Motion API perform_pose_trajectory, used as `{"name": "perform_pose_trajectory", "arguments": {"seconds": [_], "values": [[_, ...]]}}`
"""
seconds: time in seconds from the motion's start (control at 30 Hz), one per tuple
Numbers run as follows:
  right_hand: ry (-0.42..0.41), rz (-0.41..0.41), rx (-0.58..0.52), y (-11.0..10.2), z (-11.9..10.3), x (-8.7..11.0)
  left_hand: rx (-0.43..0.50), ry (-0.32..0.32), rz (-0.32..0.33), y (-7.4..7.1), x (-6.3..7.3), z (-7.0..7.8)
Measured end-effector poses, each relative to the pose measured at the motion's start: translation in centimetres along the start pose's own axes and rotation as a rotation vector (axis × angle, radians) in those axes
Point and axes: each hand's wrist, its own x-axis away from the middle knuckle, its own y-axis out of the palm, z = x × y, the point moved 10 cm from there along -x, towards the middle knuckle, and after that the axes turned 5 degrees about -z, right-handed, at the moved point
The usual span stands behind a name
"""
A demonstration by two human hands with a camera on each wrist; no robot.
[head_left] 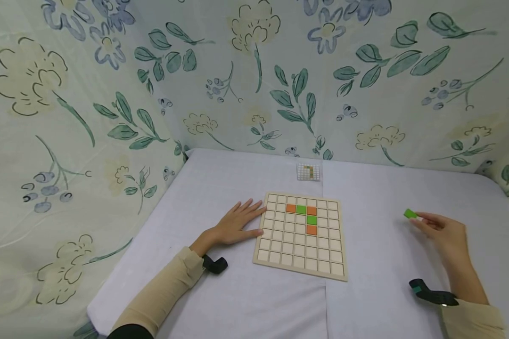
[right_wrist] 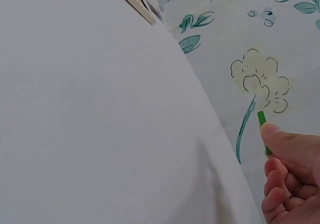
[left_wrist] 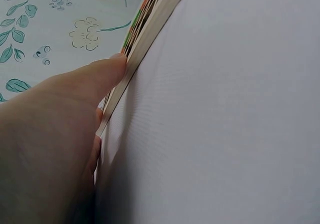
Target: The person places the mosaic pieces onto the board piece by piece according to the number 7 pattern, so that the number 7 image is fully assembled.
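A wooden grid board (head_left: 300,272) lies on the white table, its square cells pale. Three orange tiles (head_left: 291,208) and two green tiles (head_left: 311,220) sit in it, forming a row that turns downward at its right end. My left hand (head_left: 237,223) lies spread at the board's left edge, fingertips and thumb touching the frame; the left wrist view shows the thumb (left_wrist: 107,72) against the board's side. Off to the right, my right hand (head_left: 447,235) pinches a green square tile (head_left: 410,213) between thumb and fingers, held above the table in the right wrist view.
Behind the board lies a small card (head_left: 308,172) printed with a grid and a coloured pattern. A white cloth (head_left: 237,301) covers the table. Floral fabric (head_left: 254,70) hangs along the back and left side. Each wrist wears a dark strap-mounted device (head_left: 432,293).
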Motion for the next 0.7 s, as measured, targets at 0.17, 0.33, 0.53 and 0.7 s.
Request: {"name": "perform_pose_trajectory", "arguments": {"seconds": [0.17, 0.33, 0.53, 0.7], "values": [[-0.035, -0.016, -0.029, 1.0, -1.5, 0.5, 0.002, 0.004, -0.001, 0.0, 0.0, 0.0], [-0.068, -0.038, -0.034, 1.8, -2.9, 1.0, 0.016, 0.006, -0.001, 0.0, 0.0, 0.1], [-0.130, -0.066, 0.007, 2.9, -5.2, 2.0, 0.014, 0.004, -0.002, 0.0, 0.0, 0.0], [-0.195, -0.085, 0.031, 4.2, -7.1, 3.0, 0.007, 0.004, 0.004, 0.0, -0.1, -0.1]]}}
